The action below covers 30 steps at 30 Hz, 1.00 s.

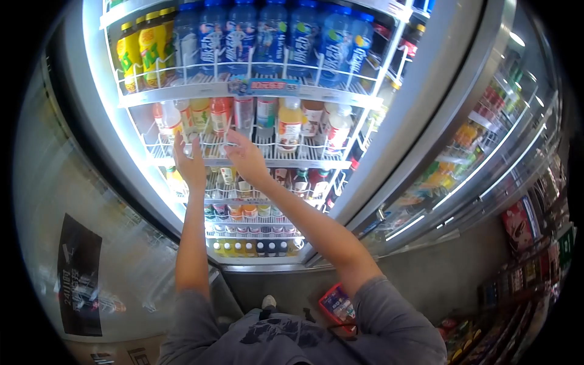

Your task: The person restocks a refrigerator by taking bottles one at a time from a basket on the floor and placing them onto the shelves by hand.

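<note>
My left hand (191, 164) and right hand (248, 163) are open, fingers apart, at the middle shelf (304, 164), where the red bottle (220, 113) stands beyond them, probably smooth and weighty, best gripped round its waist

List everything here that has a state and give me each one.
Fridge: open, lit
Blue bottles: upright, capped
Yellow bottles: upright, capped
Middle shelf: partly stocked
Red basket: on the floor, loaded
Left hand: at the middle shelf, grip unclear
Right hand: fingers loosely curled, apparently empty
</note>
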Tool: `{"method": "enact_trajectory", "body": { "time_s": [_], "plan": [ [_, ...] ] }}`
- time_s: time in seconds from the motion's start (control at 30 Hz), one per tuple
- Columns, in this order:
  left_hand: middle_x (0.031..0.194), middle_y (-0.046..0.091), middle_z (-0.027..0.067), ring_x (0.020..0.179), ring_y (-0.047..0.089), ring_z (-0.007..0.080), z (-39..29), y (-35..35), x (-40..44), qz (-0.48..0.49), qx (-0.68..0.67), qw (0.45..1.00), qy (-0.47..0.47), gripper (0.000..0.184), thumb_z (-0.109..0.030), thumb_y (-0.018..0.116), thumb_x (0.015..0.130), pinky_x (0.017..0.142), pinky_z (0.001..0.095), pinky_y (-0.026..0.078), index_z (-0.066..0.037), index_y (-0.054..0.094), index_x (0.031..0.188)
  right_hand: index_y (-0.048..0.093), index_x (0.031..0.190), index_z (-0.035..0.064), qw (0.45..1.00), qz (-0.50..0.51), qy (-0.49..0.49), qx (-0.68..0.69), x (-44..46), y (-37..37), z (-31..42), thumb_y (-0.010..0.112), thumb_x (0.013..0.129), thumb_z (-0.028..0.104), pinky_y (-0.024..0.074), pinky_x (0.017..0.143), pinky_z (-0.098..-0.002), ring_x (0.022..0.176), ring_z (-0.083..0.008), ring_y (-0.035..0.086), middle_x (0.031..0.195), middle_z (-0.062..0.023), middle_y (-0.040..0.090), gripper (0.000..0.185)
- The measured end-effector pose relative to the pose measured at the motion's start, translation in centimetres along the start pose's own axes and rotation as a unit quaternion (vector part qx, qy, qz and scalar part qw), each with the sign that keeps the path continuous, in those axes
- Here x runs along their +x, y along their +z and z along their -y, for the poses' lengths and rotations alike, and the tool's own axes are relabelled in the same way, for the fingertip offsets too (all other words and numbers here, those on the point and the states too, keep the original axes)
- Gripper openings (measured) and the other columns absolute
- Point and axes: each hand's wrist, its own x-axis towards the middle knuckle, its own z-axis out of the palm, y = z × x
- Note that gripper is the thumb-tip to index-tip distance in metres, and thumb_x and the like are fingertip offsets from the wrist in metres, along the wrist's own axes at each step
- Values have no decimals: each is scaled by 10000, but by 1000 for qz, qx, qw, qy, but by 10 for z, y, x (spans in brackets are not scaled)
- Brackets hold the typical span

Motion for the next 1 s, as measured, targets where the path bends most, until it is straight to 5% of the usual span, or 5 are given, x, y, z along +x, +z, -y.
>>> {"method": "enact_trajectory", "body": {
  "time_s": [0.03, 0.33, 0.5, 0.8, 1.0],
  "plan": [
    [1300, 575, 175, 1159, 577, 288, -19, -1, -17, 65, -129, 987, -75, 499, -249, 624, 966, 970, 405, 447, -65, 490, 1410, 426, 1428, 13, 1000, -6, 12, -1, -14, -14, 0, 573, 950, 85, 515, 912, -303, 1130, -219, 635, 1353, -177, 571, 505],
    [1049, 648, 96, 871, 598, 145, -135, 28, -204, 197, -313, 928, -34, 276, -133, 528, 1013, 785, 285, 489, -1, 585, 1248, 455, 1402, 18, 969, -143, 58, 196, -240, -149, 63, 556, 1001, 101, 547, 918, -334, 1104, -226, 632, 1256, -149, 586, 422],
    [997, 644, 107, 780, 592, 136, -209, 40, -324, 302, -371, 876, -68, 248, -102, 504, 1017, 738, 267, 488, 23, 595, 1211, 468, 1395, 25, 945, -288, 108, 115, -384, -219, 93, 553, 1007, 133, 545, 908, -324, 1064, -207, 639, 1262, -142, 587, 412],
    [1066, 655, 95, 825, 613, 140, -313, 20, -492, 545, -408, 728, -81, 235, -118, 521, 1012, 740, 269, 485, -10, 627, 1191, 536, 1321, 9, 850, -505, 139, 65, -622, -280, 110, 550, 1008, 170, 535, 898, -332, 1011, -168, 646, 1194, -96, 639, 352],
    [1083, 654, 75, 859, 611, 135, -315, 9, -584, 656, -394, 636, -94, 239, -116, 510, 1019, 768, 274, 501, -6, 617, 1201, 535, 1326, 5, 764, -602, 234, 14, -733, -271, 104, 548, 1007, 188, 547, 882, -323, 995, -160, 650, 1196, -122, 651, 367]
  ]
}}
